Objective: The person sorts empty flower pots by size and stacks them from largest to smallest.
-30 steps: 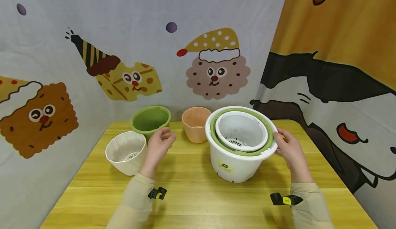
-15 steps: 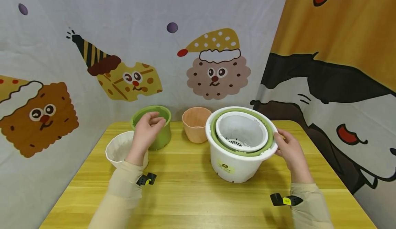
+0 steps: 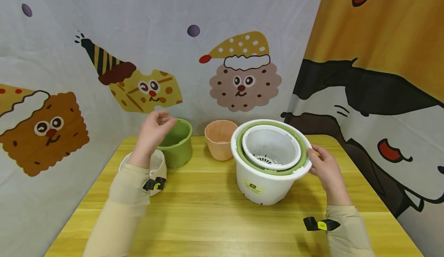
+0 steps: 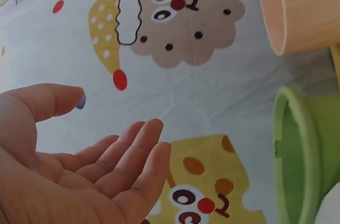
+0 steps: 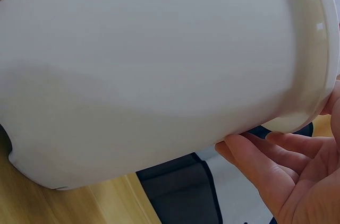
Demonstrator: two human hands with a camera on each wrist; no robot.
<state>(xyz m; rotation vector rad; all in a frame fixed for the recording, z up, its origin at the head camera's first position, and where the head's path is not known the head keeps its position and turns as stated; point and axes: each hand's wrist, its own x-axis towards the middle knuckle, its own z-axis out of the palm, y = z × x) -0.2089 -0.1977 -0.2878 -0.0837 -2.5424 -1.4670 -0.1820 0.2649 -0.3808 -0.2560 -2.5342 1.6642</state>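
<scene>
My right hand [image 3: 327,168] grips the rim of a large white flowerpot [image 3: 267,189] on the right of the table. In the right wrist view its fingers lie under the rim against the pot wall. Nested inside that pot are a green pot [image 3: 303,149] and a smaller pale grey pot [image 3: 270,141] with a slotted bottom. My left hand [image 3: 152,131] is raised on the left, holding nothing. It is nearest a green pot [image 3: 179,156] and a cream faceted pot [image 3: 159,166], which my wrist partly hides. The left wrist view shows its fingers spread from the thumb.
A peach-coloured pot [image 3: 220,151] stands at the back of the wooden table [image 3: 208,218], between the green pot and the white one. Behind the table hangs a cloth [image 3: 166,2] printed with cartoon figures.
My left hand has moved left, up and away from me, passing over the cream and green pots. The right hand and the nested pots stay where they were.
</scene>
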